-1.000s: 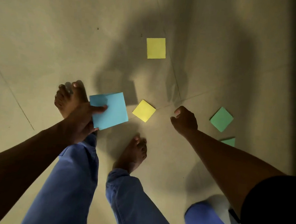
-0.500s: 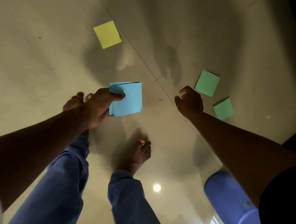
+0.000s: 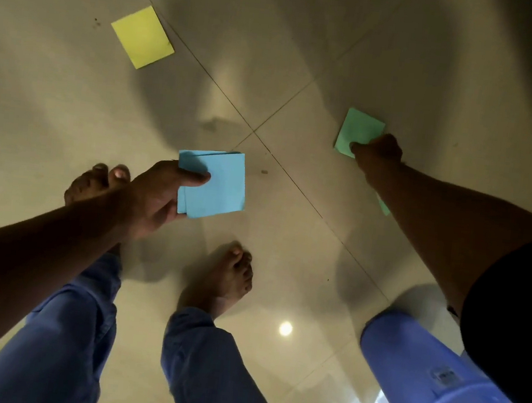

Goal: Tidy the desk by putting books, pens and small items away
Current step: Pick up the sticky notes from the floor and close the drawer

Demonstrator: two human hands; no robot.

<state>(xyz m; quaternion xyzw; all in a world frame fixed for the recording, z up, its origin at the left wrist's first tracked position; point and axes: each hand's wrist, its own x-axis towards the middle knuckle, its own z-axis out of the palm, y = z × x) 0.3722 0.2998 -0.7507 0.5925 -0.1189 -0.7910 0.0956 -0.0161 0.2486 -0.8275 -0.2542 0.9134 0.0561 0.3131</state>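
Left hand (image 3: 158, 197): pinched blue notes (image 3: 214, 185), thumb on top, above the floor (image 3: 56, 100). Right hand (image 3: 378, 150): fingers pressed on a green note (image 3: 359, 129) flat on the floor; grip unclear. Yellow note (image 3: 142, 36) well apart, far left. Blue bin (image 3: 429, 379) near right.

We cannot see the fingers of the right hand (image 3: 380, 150) where they meet the green note (image 3: 357, 130) at centre right. A second green scrap (image 3: 383, 207) is mostly hidden behind that forearm. The blue bucket (image 3: 429, 376) is cut off at the lower right edge.
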